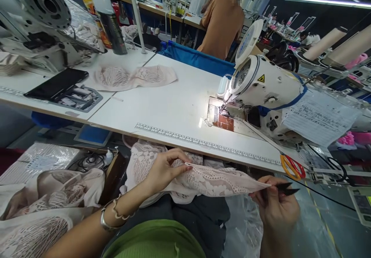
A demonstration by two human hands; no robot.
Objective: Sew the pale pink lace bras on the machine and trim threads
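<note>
A pale pink lace piece (220,180) is stretched between my hands over my lap, in front of the sewing table. My left hand (168,169) pinches its left end between thumb and fingers. At its tapered right end, my right hand (276,204) grips the tip and also holds small dark thread snips (286,188), whose blades point right. More of the lace fabric (142,161) hangs below the table edge behind my left hand. Another lace piece (139,76) lies flat on the white table (162,107).
A lit sewing machine (261,80) stands at the right of the table, with orange-red scissors (291,167) near the front edge. A black phone (56,84) and a spray can (111,26) are at left. Lace fabric (52,211) is piled lower left. A person (223,22) sits beyond.
</note>
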